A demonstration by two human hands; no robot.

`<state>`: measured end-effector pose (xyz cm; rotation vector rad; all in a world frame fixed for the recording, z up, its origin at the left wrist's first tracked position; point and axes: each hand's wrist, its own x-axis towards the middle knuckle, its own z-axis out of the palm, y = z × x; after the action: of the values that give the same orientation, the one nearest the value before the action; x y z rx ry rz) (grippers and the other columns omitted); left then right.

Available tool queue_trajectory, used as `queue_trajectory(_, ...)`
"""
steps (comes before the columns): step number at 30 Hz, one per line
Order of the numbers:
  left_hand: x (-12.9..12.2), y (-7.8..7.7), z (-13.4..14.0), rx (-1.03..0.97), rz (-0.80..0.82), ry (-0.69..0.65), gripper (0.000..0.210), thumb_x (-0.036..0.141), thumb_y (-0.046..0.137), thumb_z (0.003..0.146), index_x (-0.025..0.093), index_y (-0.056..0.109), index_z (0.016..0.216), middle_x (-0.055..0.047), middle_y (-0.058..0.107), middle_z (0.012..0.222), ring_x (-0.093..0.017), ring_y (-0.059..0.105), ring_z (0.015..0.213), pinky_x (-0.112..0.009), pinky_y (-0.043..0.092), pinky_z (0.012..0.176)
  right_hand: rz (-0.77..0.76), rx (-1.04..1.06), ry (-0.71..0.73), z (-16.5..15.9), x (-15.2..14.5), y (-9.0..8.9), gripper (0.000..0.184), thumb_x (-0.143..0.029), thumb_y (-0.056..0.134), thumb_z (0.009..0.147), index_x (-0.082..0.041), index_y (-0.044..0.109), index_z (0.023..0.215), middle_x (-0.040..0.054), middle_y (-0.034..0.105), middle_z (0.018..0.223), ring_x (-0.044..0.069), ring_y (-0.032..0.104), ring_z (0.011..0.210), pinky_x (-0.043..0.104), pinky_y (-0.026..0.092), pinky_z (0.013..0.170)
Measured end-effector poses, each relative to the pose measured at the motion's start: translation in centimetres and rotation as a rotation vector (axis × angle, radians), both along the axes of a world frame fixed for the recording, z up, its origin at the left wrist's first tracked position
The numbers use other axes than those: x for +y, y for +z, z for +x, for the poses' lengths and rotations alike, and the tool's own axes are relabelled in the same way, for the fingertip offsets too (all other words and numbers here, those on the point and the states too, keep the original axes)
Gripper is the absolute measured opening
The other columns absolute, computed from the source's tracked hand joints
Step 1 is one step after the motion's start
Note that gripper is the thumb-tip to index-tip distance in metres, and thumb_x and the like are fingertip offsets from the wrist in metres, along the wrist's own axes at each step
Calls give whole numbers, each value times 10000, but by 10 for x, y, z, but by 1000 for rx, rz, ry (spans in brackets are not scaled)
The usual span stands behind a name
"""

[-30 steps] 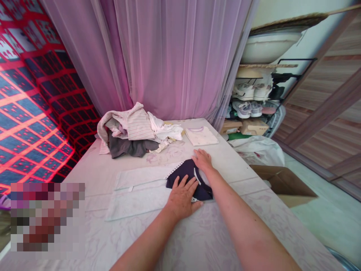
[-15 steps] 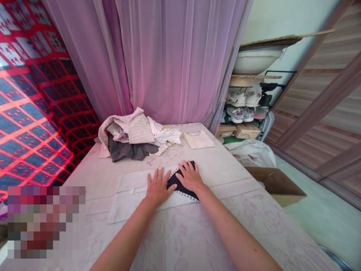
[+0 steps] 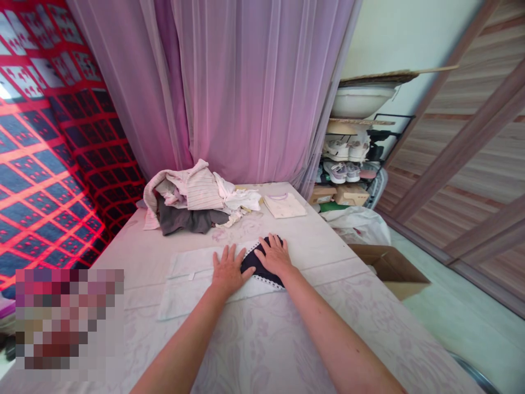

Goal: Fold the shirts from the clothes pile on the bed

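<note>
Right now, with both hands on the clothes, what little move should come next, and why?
Maybe slide the left hand to the left end of the pale cloth and fold it toward the dark lace-edged part: the pale cloth lies flat out to the left, and the right hand rests on the dark lace-edged part, where it could hold steady.

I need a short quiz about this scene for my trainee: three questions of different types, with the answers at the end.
1. True or false: the right hand rests on the dark cloth with the white trim.

2. How is the left hand posed?
A. closed in a fist
B. spread flat, palm down
C. pinching a corner

3. Fill in the blank: as the camera sees it, the heap of clothes lies to the ____ of the folded top.

Key: 1. True; 2. B; 3. left
</note>
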<state>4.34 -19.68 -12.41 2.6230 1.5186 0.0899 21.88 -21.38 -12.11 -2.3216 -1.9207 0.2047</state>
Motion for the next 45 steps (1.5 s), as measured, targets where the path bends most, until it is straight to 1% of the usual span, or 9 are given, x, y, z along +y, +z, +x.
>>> queue_trajectory(11, 0, 0, 0, -11, -5, 0, 744, 713, 261, 838, 277, 342, 1435, -121, 235, 1542, -348, 160, 1416, -640, 95, 1077, -33, 90, -15, 6, 3, 8, 550, -530, 221, 935, -323, 331, 1432, 47, 256, 1538, 261, 169, 1410, 557, 121, 1094)
queue_trajectory(17, 0, -2, 0, -21, 1, 0, 760, 729, 247, 827, 287, 329, 1441, -110, 229, 1546, -355, 150, 1416, -635, 80, 1080, 243, 329, -150, 37, -23, 10, 543, -361, 128, 960, -225, 414, 1401, 46, 397, 1469, 160, 312, 1365, 377, 254, 1110)
queue_trajectory(22, 2, -6, -1, -26, -3, -4, 778, 744, 220, 820, 296, 310, 1449, -102, 218, 1551, -354, 137, 1419, -632, 66, 1083, 345, 359, -397, 63, -41, 6, 598, -316, 71, 946, -149, 459, 1370, 107, 536, 1348, 188, 456, 1269, 340, 359, 1045)
queue_trajectory(26, 2, -6, 0, -37, -6, 4, 786, 749, 217, 814, 294, 317, 1447, -104, 223, 1549, -350, 142, 1419, -634, 66, 1084, 288, 203, -312, 37, -46, 5, 559, -376, 158, 949, -180, 360, 1432, 106, 407, 1454, 215, 331, 1351, 415, 256, 1100)
queue_trajectory(29, 1, -3, 0, -42, -22, 1, 782, 744, 223, 816, 286, 330, 1441, -105, 223, 1549, -347, 143, 1419, -635, 66, 1084, 125, 42, -174, 8, -49, 2, 573, -475, 245, 939, -260, 267, 1469, 71, 230, 1544, 261, 158, 1416, 531, 123, 1115)
queue_trajectory(34, 0, 0, 0, -54, -36, 9, 777, 744, 236, 814, 287, 345, 1432, -107, 220, 1550, -338, 148, 1420, -629, 66, 1088, -67, 21, -157, -5, -53, -2, 608, -505, 221, 937, -253, 196, 1489, 83, 160, 1562, 280, 102, 1427, 570, 85, 1103)
queue_trajectory(39, 0, 0, 0, -56, -40, 1, 776, 741, 243, 814, 284, 344, 1434, -111, 223, 1548, -335, 142, 1422, -633, 63, 1086, -11, -30, -262, 22, -72, -10, 566, -460, 217, 945, -252, 269, 1468, 90, 260, 1532, 270, 177, 1411, 561, 138, 1096)
queue_trajectory(42, 1, -2, 0, -62, -31, -3, 777, 740, 247, 815, 280, 344, 1434, -117, 226, 1546, -345, 146, 1419, -638, 62, 1083, 126, -46, -379, 44, -84, -19, 531, -376, 231, 943, -197, 367, 1424, 118, 387, 1462, 272, 298, 1356, 517, 225, 1078)
queue_trajectory(45, 1, -2, 0, -51, -27, -1, 780, 740, 238, 818, 276, 340, 1437, -114, 224, 1547, -353, 143, 1418, -637, 62, 1084, 286, 22, -355, 56, -90, -26, 506, -317, 233, 930, -157, 462, 1352, 128, 517, 1348, 234, 427, 1263, 421, 316, 1043)
